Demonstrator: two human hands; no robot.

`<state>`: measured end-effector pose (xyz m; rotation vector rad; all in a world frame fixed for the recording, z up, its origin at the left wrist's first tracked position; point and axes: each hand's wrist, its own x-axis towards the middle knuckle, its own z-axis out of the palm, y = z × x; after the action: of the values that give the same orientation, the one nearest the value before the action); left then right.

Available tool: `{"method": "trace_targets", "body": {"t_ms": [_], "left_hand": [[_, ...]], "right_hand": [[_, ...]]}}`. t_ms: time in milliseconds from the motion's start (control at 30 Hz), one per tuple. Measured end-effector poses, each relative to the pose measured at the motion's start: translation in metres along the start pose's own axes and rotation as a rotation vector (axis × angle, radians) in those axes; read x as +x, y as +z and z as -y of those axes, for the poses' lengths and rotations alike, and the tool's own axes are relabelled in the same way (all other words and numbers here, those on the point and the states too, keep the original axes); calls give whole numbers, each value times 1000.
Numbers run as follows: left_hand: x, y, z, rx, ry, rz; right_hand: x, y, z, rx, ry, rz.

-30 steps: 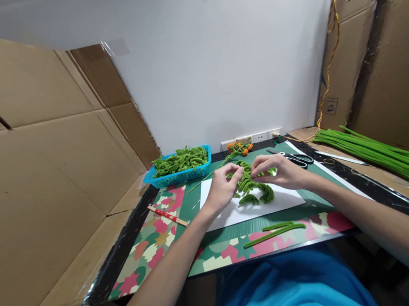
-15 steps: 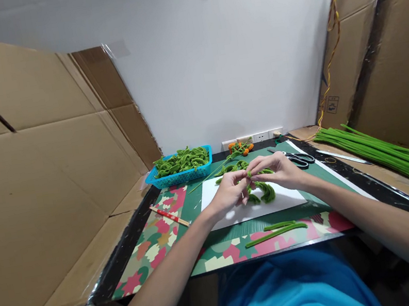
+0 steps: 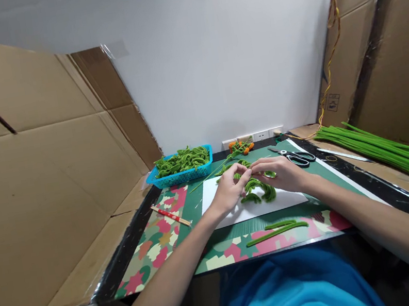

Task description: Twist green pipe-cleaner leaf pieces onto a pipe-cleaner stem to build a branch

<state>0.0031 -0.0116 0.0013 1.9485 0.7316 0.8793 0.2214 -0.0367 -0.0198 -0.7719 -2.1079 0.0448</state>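
Note:
Over a white sheet of paper [image 3: 223, 219], my left hand [image 3: 230, 190] and my right hand [image 3: 281, 171] meet at the fingertips. Both are closed in a pinch on a short green pipe cleaner, mostly hidden by the fingers. Under and behind them, curled green pipe cleaner pieces [image 3: 269, 193] lie on the paper, partly covered by my hands. Nearer to me, a few straight cut pipe cleaners [image 3: 276, 233] rest at the mat's front edge.
A blue basket [image 3: 177, 178] of bent green pieces stands back left. Orange-and-green pipe cleaner flowers [image 3: 242, 146] lie at the back. Black-handled scissors [image 3: 297, 158] and a bundle of long green pipe cleaners [image 3: 384, 151] are on the right. Red-wrapped chopsticks [image 3: 171, 216] lie left. Cardboard walls [image 3: 53, 162] flank the table.
My fingertips have drawn closer together, and the green piece between them shows less. My right hand's fingers have flattened and lowered slightly. The things on the table stay in place.

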Motion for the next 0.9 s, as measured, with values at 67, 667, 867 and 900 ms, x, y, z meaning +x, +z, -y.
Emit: {"method": "trace_targets", "body": {"t_ms": [67,667,867,900], "left_hand": [[-2,1,0,40,13,19],[1,0,3,-52,-24,5],[2,0,3,-87,-39,10],[2,0,2,-107,-53,14]], "right_hand": [[-1,1,2,-42,-17,21],[1,1,1,45,34,-73],[0,1,1,3,-1,-71],[-1,1,0,-16,-12,-61]]}}
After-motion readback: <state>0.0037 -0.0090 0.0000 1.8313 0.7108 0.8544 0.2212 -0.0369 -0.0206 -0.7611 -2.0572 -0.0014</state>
